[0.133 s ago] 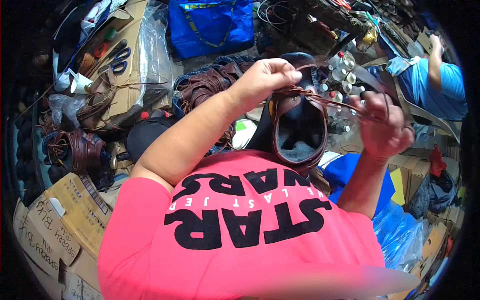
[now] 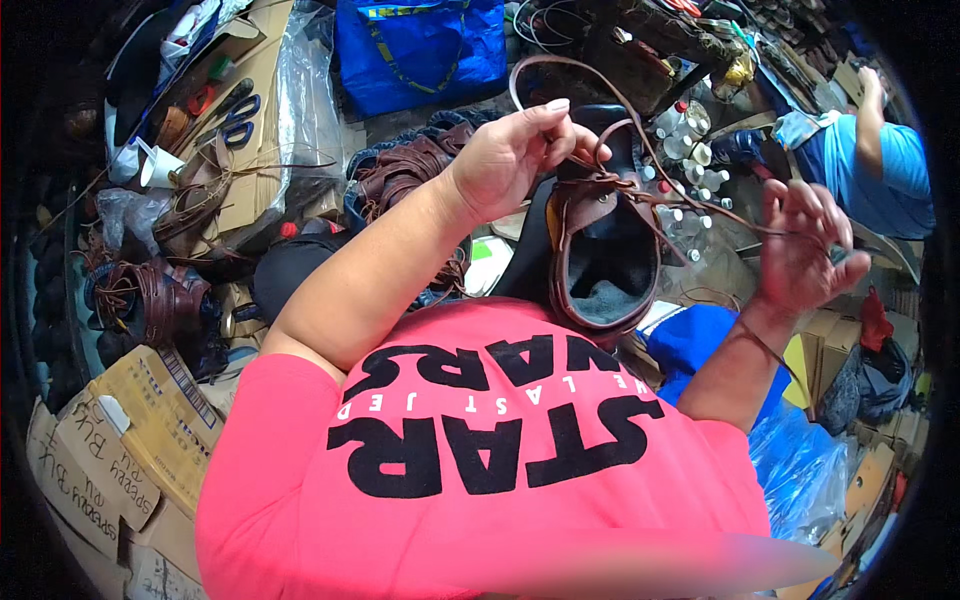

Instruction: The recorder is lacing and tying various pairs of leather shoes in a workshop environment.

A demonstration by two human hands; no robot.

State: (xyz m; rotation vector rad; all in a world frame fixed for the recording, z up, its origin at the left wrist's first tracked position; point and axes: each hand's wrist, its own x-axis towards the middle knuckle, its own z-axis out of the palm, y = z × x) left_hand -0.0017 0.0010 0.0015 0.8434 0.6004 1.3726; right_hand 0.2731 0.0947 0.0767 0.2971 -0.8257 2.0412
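Note:
A dark brown leather shoe [image 2: 588, 210] with a grey insole stands against the front of my shirt, its opening toward me. A thin brown leather lace [image 2: 571, 61] is threaded at its top and loops up past the toe. My left hand [image 2: 525, 155] is closed, fingertips curled on the lace just above the knotted part. To the right of the shoe, my right hand [image 2: 808, 245] is raised with fingers stretched and thumb apart. A length of lace runs across its fingers, and a strand lies over the wrist.
Bundled brown leather uppers [image 2: 410, 175] lie behind my left arm. Several small clear bottles [image 2: 680, 145] stand right of the shoe. A blue bag [image 2: 425, 45] is at the back, blue-handled scissors [image 2: 240, 130] lie on cardboard at the left, and another person's blue sleeve [image 2: 900, 170] shows at the far right.
My right hand has moved right and its fingers have opened out. My left hand has shifted slightly left, and the lace now arcs in a wide loop above the shoe.

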